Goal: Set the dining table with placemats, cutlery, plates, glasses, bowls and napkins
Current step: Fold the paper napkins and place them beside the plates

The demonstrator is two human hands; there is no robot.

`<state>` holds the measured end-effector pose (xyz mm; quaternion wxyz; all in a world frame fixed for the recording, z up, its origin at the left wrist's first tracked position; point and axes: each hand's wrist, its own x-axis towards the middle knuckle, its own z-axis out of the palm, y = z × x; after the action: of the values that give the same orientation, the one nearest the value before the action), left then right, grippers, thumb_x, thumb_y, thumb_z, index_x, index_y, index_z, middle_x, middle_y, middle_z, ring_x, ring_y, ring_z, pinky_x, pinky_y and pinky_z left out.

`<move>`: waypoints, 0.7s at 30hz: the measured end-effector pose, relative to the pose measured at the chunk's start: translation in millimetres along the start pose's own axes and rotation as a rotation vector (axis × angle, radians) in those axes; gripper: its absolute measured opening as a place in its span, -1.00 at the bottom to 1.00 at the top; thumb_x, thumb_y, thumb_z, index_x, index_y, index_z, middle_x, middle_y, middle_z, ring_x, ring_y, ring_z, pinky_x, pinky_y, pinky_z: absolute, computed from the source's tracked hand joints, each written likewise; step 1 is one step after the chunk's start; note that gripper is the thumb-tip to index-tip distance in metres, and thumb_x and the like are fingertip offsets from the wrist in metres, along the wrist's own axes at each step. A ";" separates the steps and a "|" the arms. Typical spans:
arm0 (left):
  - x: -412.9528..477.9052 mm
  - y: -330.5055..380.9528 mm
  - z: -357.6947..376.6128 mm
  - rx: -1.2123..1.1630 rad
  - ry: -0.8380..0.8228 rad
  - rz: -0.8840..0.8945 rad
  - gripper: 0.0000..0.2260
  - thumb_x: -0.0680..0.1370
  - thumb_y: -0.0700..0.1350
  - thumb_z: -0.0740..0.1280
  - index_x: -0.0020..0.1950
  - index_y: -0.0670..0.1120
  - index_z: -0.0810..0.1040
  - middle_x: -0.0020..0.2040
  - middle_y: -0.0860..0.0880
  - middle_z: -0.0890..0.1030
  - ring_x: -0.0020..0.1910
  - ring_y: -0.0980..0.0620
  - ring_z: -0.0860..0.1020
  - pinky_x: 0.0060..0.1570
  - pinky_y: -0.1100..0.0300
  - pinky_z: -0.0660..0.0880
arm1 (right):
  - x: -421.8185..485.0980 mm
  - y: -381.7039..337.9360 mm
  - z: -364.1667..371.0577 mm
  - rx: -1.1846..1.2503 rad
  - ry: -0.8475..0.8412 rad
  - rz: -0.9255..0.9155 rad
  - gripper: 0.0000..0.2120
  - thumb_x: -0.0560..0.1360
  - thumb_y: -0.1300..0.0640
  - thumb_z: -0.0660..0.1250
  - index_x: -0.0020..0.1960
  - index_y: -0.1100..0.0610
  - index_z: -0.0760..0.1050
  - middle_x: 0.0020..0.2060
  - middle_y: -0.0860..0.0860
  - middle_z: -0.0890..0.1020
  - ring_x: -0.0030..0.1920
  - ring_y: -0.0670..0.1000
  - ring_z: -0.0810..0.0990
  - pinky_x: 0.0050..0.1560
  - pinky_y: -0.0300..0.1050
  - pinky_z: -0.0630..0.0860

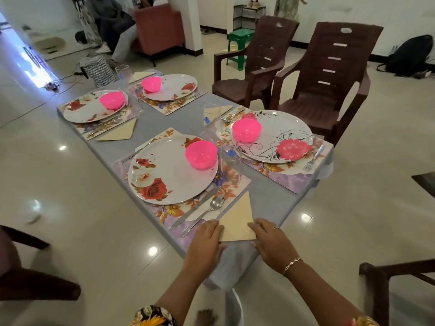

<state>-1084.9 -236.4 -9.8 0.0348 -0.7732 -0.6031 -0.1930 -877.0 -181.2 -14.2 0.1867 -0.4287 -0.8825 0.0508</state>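
Observation:
A beige triangular napkin (237,220) lies at the near corner of the grey table (150,123), beside the nearest floral placemat (169,212). My left hand (207,241) rests flat on the napkin's left edge, and my right hand (270,243) presses its right corner with straight fingers. On that placemat sit a rose plate (164,175), a pink bowl (201,154), a knife (195,208), a spoon (211,208) and a clear glass (231,163). Three other places are laid with plates, pink bowls, cutlery and napkins.
Two brown plastic chairs (329,78) stand at the table's right side. A dark chair (23,267) is at the near left and another (400,278) at the near right. A green stool (239,45), a patterned basket (98,69) and a black backpack (409,55) stand on the tiled floor.

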 end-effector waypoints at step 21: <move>193.6 192.2 74.4 -0.233 -0.083 0.208 -0.52 0.59 0.23 -0.19 0.13 0.01 0.41 0.09 -0.02 0.63 0.07 0.00 0.62 -0.01 0.17 0.56 | -60.8 198.6 -107.6 -0.264 0.129 0.329 -0.61 0.32 -0.10 0.11 0.11 -0.02 0.38 -0.09 -0.07 0.61 -0.21 -0.07 0.63 -0.26 -0.32 0.53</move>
<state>-845.7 -89.0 21.8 -0.0601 -0.8375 -0.4944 -0.2248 -656.2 -111.3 18.4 0.1741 -0.5900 -0.7859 -0.0631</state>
